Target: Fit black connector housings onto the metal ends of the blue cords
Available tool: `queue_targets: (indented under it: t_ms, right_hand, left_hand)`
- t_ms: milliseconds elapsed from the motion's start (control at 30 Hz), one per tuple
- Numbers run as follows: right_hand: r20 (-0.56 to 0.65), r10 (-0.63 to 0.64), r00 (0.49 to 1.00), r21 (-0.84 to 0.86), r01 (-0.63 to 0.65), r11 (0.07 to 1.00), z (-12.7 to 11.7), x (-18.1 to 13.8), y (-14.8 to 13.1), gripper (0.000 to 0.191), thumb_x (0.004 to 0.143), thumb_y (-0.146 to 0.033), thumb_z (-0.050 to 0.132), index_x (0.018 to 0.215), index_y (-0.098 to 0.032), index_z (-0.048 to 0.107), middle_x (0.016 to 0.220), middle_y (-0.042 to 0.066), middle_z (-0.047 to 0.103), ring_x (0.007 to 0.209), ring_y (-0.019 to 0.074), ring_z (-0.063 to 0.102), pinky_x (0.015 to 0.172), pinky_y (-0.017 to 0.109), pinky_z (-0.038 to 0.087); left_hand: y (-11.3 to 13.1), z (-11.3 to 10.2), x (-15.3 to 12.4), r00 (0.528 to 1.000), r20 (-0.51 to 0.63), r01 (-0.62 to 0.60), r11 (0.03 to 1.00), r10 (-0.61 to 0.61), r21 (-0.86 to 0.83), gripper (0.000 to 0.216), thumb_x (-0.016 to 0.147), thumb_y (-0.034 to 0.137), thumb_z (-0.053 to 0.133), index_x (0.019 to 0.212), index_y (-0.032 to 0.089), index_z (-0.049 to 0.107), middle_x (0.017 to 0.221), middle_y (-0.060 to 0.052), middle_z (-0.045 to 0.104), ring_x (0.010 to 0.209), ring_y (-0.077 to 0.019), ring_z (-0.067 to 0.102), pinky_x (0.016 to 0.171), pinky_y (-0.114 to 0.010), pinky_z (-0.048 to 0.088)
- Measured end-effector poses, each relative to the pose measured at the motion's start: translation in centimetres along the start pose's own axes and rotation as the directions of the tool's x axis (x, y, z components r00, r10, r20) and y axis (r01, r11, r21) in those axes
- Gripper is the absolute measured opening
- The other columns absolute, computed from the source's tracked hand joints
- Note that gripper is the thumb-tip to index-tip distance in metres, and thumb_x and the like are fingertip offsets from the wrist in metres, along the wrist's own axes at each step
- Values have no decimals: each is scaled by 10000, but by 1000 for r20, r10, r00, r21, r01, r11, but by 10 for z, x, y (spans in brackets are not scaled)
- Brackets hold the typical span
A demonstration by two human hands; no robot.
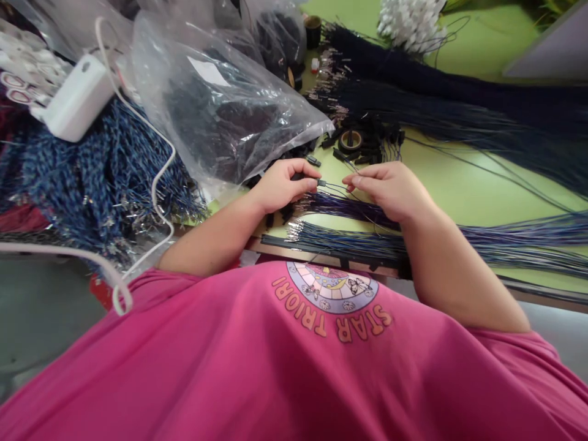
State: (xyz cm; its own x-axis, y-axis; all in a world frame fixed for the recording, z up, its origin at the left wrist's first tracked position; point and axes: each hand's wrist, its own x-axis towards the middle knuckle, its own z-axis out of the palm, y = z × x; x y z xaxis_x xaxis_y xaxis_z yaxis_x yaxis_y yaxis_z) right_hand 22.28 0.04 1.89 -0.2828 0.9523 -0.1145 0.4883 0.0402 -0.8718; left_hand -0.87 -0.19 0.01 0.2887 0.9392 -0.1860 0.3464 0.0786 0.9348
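Observation:
My left hand (287,185) pinches a small black connector (321,182) between thumb and fingers. Thin wires run from that connector toward my right hand (383,187), whose thumb and forefinger are closed on a wire (337,186). Just below both hands lie bundles of dark blue and purple wires (353,207), their metal-tipped ends toward the left. Another wire bundle (331,236) with silvery terminals stretches along the table's near edge. Beyond the hands is a pile of black connectors (367,147), with a roll of tape (350,140) among them.
A large clear plastic bag (220,110) of black parts lies left of the hands. Farther left, a white device (79,98) with a white cable (158,177) rests on twisted blue wires (119,159). Long dark wires (436,92) cover the back right, near white connectors (410,24).

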Motion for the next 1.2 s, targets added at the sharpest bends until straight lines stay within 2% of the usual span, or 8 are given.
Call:
queue_targets:
  t_ms: [167, 267, 367, 467, 533, 633, 800, 1200]
  right_hand:
    - [165, -44, 985, -102, 61, 993, -8, 2, 4, 108, 720, -273, 713, 775, -202, 773, 702, 23, 709, 665, 179, 615, 673, 333, 469]
    - [-70, -74, 995, -221, 57, 974, -15, 8, 16, 127, 774, -267, 645, 786, -190, 745, 744, 52, 709, 715, 203, 629, 722, 361, 479]
    - [-370, -112, 922, -414, -55, 909, -26, 18, 34, 155, 820, -290, 600, 819, -183, 712, 849, 111, 704, 877, 274, 637, 818, 420, 467]
    - [-388, -92, 917, -520, -135, 844, -32, 23, 43, 197, 845, -357, 602, 841, -177, 681, 914, 157, 681, 1032, 342, 603, 870, 455, 451]
    - [-368, -128, 921, -532, -96, 841, -28, 20, 37, 241, 890, -385, 553, 928, -176, 665, 984, 160, 674, 1070, 336, 596, 885, 446, 450]
    - [-314, -267, 911, -504, 78, 860, -10, 6, 19, 263, 947, -345, 447, 1003, -194, 654, 1021, 123, 693, 985, 265, 630, 860, 397, 464]
    - [-104, -399, 911, -296, 355, 887, 28, -15, -2, 215, 898, -278, 513, 836, -190, 699, 822, 48, 718, 783, 184, 647, 745, 321, 480]
    - [-111, -213, 971, -51, 208, 977, 35, -15, 0, 174, 824, -268, 616, 773, -168, 749, 726, 23, 717, 655, 144, 607, 651, 288, 450]
  left_hand:
    - [0, -1, 1, 1000, -25, -10, 999, 9, -48, 260, 796, 282, 643, 1034, 177, 637, 772, -23, 655, 490, -47, 422, 486, -226, 339]
    - [1, -6, 5, 994, -107, 15, 995, -26, -102, 283, 807, 261, 616, 1080, 191, 595, 802, -17, 617, 512, -45, 436, 475, -210, 323]
    - [2, -13, 9, 986, -139, 65, 975, -96, -215, 290, 767, 151, 555, 1055, 178, 569, 847, -27, 595, 522, -40, 446, 445, -192, 270]
    - [5, -17, 10, 986, -62, 125, 940, -152, -319, 333, 666, 55, 540, 984, 153, 568, 872, -34, 591, 521, -30, 442, 420, -182, 217]
    - [6, -16, 8, 987, -18, 144, 916, -162, -376, 363, 626, 22, 560, 968, 140, 572, 885, -36, 599, 519, -21, 444, 410, -180, 197]
    - [8, -13, 4, 986, 56, 167, 885, -158, -434, 383, 628, 23, 616, 995, 123, 573, 894, -49, 625, 555, -35, 520, 405, -172, 204]
    - [6, -10, -1, 978, 188, 170, 867, -90, -468, 344, 680, 96, 700, 981, 147, 539, 713, 6, 618, 473, -48, 522, 395, -165, 217]
    - [1, -10, 1, 966, 250, 157, 907, -60, -391, 202, 811, 271, 674, 947, 125, 648, 677, -6, 641, 427, -25, 424, 408, -178, 205]
